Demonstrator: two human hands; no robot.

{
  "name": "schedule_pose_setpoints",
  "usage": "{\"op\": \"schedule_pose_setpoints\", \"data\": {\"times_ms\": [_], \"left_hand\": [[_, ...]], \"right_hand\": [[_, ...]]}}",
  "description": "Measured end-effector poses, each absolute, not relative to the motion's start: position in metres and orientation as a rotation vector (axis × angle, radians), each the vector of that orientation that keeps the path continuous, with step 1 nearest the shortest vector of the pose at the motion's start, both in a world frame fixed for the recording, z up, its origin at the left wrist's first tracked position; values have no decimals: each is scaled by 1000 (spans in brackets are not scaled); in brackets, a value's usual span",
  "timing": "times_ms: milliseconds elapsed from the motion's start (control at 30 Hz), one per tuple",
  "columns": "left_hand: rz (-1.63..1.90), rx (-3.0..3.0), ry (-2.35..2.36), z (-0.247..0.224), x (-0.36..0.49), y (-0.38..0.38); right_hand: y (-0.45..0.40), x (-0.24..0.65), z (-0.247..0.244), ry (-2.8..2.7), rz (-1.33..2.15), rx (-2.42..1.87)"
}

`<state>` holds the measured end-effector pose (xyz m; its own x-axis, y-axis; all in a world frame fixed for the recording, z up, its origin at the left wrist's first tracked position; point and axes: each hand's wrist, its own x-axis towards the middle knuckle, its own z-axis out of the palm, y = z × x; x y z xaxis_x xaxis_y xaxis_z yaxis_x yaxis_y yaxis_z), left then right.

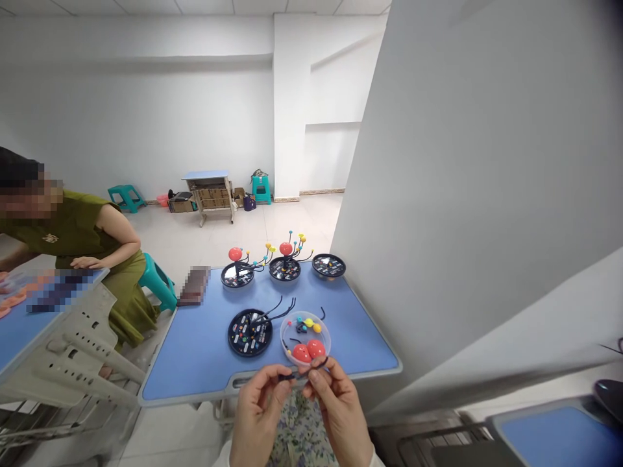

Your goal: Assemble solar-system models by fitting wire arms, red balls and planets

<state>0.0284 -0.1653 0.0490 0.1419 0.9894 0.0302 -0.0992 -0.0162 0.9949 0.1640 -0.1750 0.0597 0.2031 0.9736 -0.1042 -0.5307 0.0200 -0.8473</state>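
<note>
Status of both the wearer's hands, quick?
Left hand: closed, pinching a small black plastic piece.
Right hand: closed, pinching a thin black rod.

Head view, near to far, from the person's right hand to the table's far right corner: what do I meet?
Right hand → clear round tub holding two red balls → black disc.
</note>
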Motion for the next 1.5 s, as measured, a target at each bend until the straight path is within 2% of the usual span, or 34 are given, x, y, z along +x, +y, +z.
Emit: {"op": "schedule_pose_setpoints", "data": {"times_ms": [500,700,967,1300,1500], "left_hand": [[1219,1176,1060,51,22,-159],[1211,1196,1041,47,21,-157],[1294,1233,1118,32,26,-157],[1200,1296,1095,25,21,-162],[1087,1309,1053,30,18,-164]], "right_hand": [[-178,167,56,-778,1245,-948],[-177,171,54,-903,1049,-1098],[-175,170,56,-830,1168,-1066],[-179,173,50,-1301,563,-1207],[-179,174,50,-1433,393,-1174]]}}
